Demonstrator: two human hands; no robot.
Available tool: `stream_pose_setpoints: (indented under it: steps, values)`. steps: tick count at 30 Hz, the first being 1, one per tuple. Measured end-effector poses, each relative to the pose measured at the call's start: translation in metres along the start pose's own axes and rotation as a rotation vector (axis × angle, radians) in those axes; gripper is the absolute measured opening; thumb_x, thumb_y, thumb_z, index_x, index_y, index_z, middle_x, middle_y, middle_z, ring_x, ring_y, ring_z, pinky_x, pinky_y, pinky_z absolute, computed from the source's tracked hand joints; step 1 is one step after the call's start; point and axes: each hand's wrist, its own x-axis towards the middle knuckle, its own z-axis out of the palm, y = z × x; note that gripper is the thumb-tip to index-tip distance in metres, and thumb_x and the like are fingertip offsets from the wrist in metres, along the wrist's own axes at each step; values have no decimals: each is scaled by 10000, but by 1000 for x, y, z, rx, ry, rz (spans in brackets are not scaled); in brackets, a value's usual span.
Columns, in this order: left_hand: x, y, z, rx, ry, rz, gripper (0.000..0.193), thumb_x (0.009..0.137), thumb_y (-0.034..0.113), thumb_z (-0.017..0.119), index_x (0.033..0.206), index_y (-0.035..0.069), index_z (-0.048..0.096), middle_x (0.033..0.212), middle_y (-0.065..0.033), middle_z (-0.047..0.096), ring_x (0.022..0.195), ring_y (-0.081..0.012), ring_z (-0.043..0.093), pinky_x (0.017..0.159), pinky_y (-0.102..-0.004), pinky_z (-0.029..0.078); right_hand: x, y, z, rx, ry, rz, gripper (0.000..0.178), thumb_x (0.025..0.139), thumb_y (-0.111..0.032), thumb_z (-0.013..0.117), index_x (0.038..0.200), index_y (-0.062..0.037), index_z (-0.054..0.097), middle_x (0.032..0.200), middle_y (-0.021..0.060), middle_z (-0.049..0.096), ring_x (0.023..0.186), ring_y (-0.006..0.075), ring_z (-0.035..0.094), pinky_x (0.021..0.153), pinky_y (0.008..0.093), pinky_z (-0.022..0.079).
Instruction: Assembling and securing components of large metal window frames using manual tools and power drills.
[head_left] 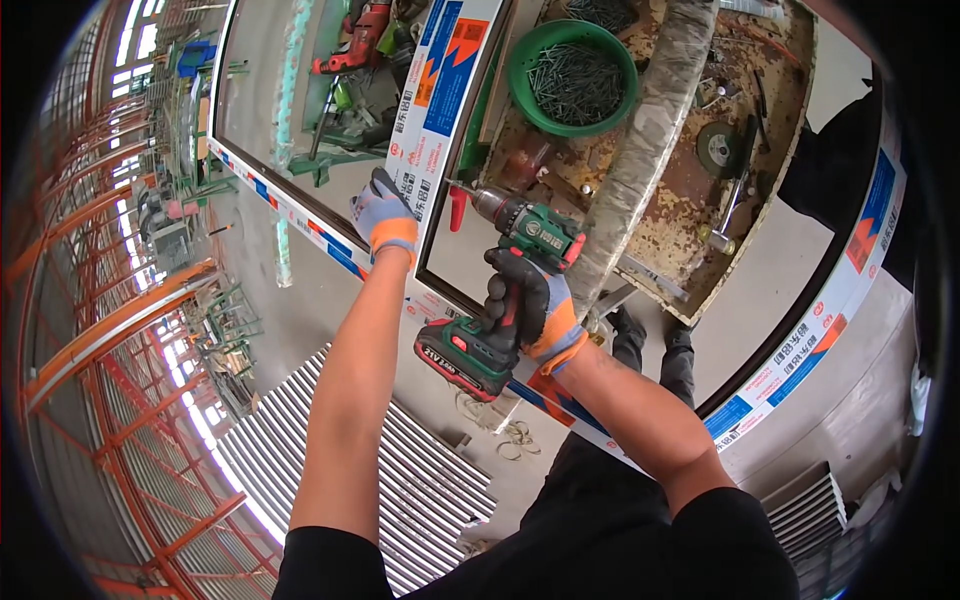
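Note:
A white-filmed metal frame (428,130) with blue and orange printed patches spans the view, with a crossbar running away from me. My left hand (383,215), in a grey glove with an orange cuff, closes against the left side of that crossbar; some of its fingers are hidden. My right hand (540,305), gloved too, is wrapped round the grip of a green and black cordless drill (540,232). The drill lies over the frame's right opening, its chuck and bit pointing left at the crossbar. Beside the bit sits a small red handle (458,208).
Beyond the drill, a rusty tray table (670,215) carries a green bowl (572,80) full of screws, a grinding disc (715,148) and a hammer (722,235). A red power tool (358,40) lies at the back. Stacked metal profiles (340,470) lie on the floor, lower left.

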Motion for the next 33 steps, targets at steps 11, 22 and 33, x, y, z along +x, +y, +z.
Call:
stream_pose_setpoints:
  steps: [11, 22, 33]
  values:
    - [-1, 2, -2, -5, 29, 59, 358, 1002, 267, 403, 955, 25, 662, 1001, -201, 676, 974, -374, 616, 892, -433, 463, 2, -2, -4, -39, -9, 8, 237, 873, -221, 658, 1039, -81, 562, 632, 34, 531, 493, 196, 524, 496, 378, 465]
    - [-2, 9, -8, -193, -23, -98, 387, 992, 281, 392, 962, 5, 662, 1006, -232, 669, 952, -420, 614, 845, -461, 474, 4, 8, -4, -8, 5, 14, 139, 910, -178, 625, 1000, -108, 545, 651, 68, 549, 489, 220, 543, 456, 369, 464]
    - [-4, 13, -20, 12, -62, 92, 285, 965, 216, 443, 1061, 11, 617, 1051, -209, 652, 980, -384, 599, 867, -435, 477, 6, 3, -1, -41, 11, 26, 95, 925, -176, 594, 946, -114, 526, 637, 62, 524, 487, 216, 533, 461, 369, 463]
